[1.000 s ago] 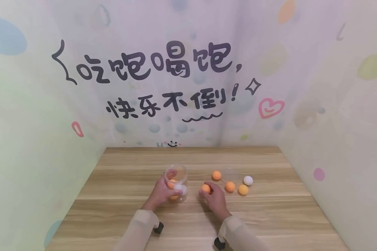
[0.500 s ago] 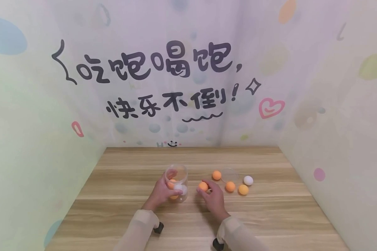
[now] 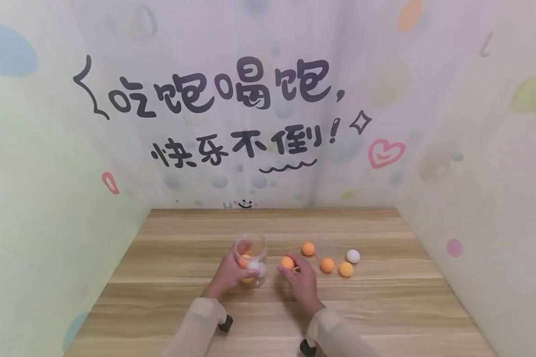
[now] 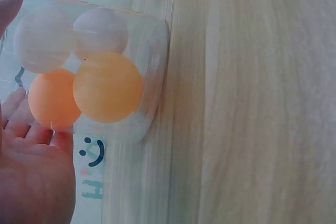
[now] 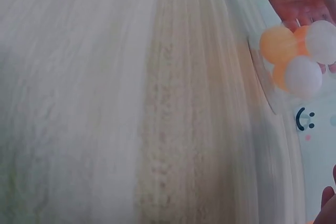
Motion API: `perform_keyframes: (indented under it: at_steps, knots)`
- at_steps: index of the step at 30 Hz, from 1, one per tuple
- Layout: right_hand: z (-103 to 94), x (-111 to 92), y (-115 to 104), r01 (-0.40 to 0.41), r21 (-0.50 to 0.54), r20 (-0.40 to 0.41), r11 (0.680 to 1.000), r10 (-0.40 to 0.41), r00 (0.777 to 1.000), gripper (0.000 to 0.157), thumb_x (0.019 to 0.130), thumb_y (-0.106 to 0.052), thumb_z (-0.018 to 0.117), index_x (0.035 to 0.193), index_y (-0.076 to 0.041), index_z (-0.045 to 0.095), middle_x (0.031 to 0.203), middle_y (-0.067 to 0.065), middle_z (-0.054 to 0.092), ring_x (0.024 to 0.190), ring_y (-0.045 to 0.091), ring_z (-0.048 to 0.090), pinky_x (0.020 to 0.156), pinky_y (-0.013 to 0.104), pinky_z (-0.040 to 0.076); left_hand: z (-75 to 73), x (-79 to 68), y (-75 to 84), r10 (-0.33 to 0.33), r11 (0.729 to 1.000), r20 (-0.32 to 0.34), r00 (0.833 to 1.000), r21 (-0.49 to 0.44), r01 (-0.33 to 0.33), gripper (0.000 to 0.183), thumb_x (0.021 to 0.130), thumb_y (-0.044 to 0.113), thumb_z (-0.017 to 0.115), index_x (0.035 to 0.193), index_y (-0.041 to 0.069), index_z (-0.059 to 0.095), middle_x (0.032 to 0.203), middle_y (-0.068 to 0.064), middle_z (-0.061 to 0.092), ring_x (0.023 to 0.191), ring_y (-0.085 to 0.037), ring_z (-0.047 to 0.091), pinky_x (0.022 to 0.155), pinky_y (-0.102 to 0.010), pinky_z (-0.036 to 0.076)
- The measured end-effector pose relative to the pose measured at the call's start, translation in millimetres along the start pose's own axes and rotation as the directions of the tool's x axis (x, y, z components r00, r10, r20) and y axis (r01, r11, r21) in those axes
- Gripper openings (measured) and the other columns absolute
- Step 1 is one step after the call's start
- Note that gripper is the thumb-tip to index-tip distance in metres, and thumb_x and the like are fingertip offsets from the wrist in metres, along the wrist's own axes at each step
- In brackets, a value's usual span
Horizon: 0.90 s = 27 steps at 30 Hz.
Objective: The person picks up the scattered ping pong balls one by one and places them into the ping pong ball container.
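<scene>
My left hand [image 3: 230,271] grips a clear plastic jar [image 3: 251,244] by its side, its mouth uncovered. Inside lie several table tennis balls: white ones [image 4: 44,40] and orange ones [image 4: 107,87], also visible through the wall in the right wrist view. To the right of the jar, my right hand [image 3: 304,280] pinches an orange table tennis ball [image 3: 287,263] between thumb and fingers, a short gap from the jar. In the right wrist view only a part of the right hand [image 5: 328,208] shows, at the lower right edge.
Right of the right hand, orange balls [image 3: 327,265], a yellower one [image 3: 346,269] and a white ball [image 3: 353,256] lie on the wooden table [image 3: 183,233]. A clear round lid [image 3: 328,245] lies among them. Printed walls [image 3: 268,188] enclose the table's back and sides.
My right hand has moved slightly left and away from me with the orange ball, closer to the jar. The left hand and jar have stayed in place.
</scene>
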State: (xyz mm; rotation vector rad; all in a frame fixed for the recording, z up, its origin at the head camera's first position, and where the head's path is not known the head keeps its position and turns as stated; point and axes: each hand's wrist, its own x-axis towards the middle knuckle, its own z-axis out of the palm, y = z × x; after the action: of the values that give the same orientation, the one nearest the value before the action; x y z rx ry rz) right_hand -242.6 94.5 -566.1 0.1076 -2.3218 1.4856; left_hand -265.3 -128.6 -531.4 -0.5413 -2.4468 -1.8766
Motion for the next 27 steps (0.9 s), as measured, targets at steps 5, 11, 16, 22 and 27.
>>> perform_keyframes:
  at_steps: [5, 11, 16, 22, 27]
  knots:
    - [0.6, 1, -3, 0.009, 0.000, -0.009, 1.000, -0.009, 1.000, 0.042, 0.080, -0.026, 0.081, 0.116, -0.007, 0.069, 0.108, 0.006, 0.069, 0.091, 0.020, 0.059, 0.076, 0.033, 0.049, 2.6, 4.4, -16.1, -0.005, 1.000, -0.036, 0.999, 0.021, 0.006, 0.084, 0.065, 0.004, 0.089, 0.137, 0.012, 0.046, 0.142, -0.015, 0.049, 0.133, -0.033, 0.042, 0.106, -0.048, 0.037]
    - [-1.0, 5, -5, 0.025, 0.004, -0.022, 1.000, -0.025, 0.999, 0.041, 0.080, -0.023, 0.081, 0.116, -0.006, 0.069, 0.105, 0.004, 0.070, 0.090, 0.020, 0.060, 0.076, 0.036, 0.049, 1.8, 4.6, -14.8, -0.016, 0.999, -0.032, 0.999, 0.031, 0.017, 0.083, 0.066, 0.009, 0.090, 0.136, 0.016, 0.046, 0.143, -0.011, 0.049, 0.134, -0.030, 0.043, 0.106, -0.046, 0.038]
    - [-1.3, 7, -8, 0.031, 0.017, -0.020, 0.999, -0.031, 0.999, 0.041, 0.081, -0.024, 0.080, 0.116, -0.005, 0.069, 0.104, 0.004, 0.071, 0.089, 0.018, 0.060, 0.076, 0.034, 0.049, 1.3, 4.1, -13.7, -0.037, 0.999, -0.031, 0.999, 0.034, 0.038, 0.084, 0.066, 0.011, 0.091, 0.136, 0.017, 0.045, 0.144, -0.009, 0.049, 0.134, -0.028, 0.042, 0.107, -0.045, 0.038]
    - [1.8, 5, -15, 0.057, 0.058, -0.041, 0.997, -0.055, 0.998, 0.039, 0.080, -0.023, 0.080, 0.114, -0.005, 0.070, 0.106, 0.004, 0.070, 0.087, 0.017, 0.060, 0.073, 0.032, 0.050, 1.8, 3.8, -15.5, -0.044, 0.999, -0.031, 0.999, 0.027, 0.045, 0.085, 0.065, 0.012, 0.091, 0.137, 0.018, 0.046, 0.144, -0.009, 0.049, 0.134, -0.028, 0.042, 0.106, -0.046, 0.038]
    - [5.0, 3, -24, 0.120, 0.092, -0.069, 0.989, -0.113, 0.991, 0.037, 0.079, -0.018, 0.081, 0.113, -0.008, 0.070, 0.106, 0.004, 0.070, 0.087, 0.018, 0.061, 0.073, 0.031, 0.051, 2.4, 3.7, -18.2, -0.024, 1.000, -0.033, 0.999, 0.017, 0.025, 0.083, 0.066, 0.012, 0.091, 0.136, 0.017, 0.046, 0.143, -0.009, 0.050, 0.134, -0.028, 0.042, 0.106, -0.046, 0.039]
